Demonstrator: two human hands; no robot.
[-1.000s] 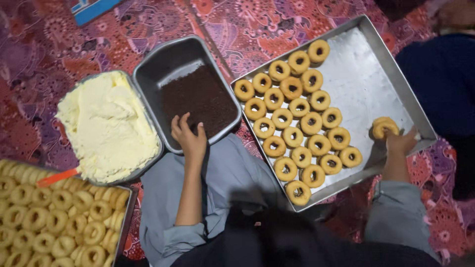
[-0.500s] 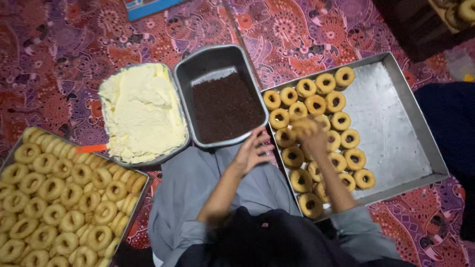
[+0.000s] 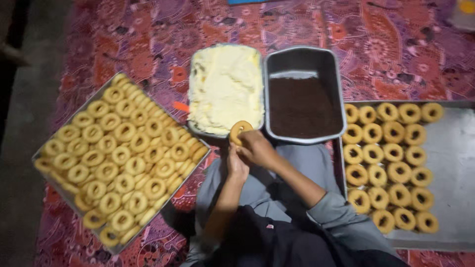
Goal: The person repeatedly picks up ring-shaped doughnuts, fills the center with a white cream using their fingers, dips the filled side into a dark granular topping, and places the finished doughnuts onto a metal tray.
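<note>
A pale ring-shaped pastry (image 3: 241, 130) is held upright at the near edge of the metal tray of white cream (image 3: 225, 89). My right hand (image 3: 258, 149) grips it from the right and below. Pressed against that hand from the left, my left hand (image 3: 236, 166) has its fingertips at the ring's lower edge. Right of the cream stands a deep metal tray of dark brown crumbs (image 3: 304, 106). Both forearms rise from my lap in grey sleeves.
A large metal tray (image 3: 44, 153) heaped with several plain rings lies at the left. A flat metal tray (image 3: 457, 163) at the right carries rows of rings on its left half. An orange handle (image 3: 180, 106) pokes out beside the cream tray. A patterned red cloth covers the floor.
My right hand left the flat tray at the right and my left hand left the brown-crumb tray. Both now meet at the cream tray with a ring held between them. The view swung left.
</note>
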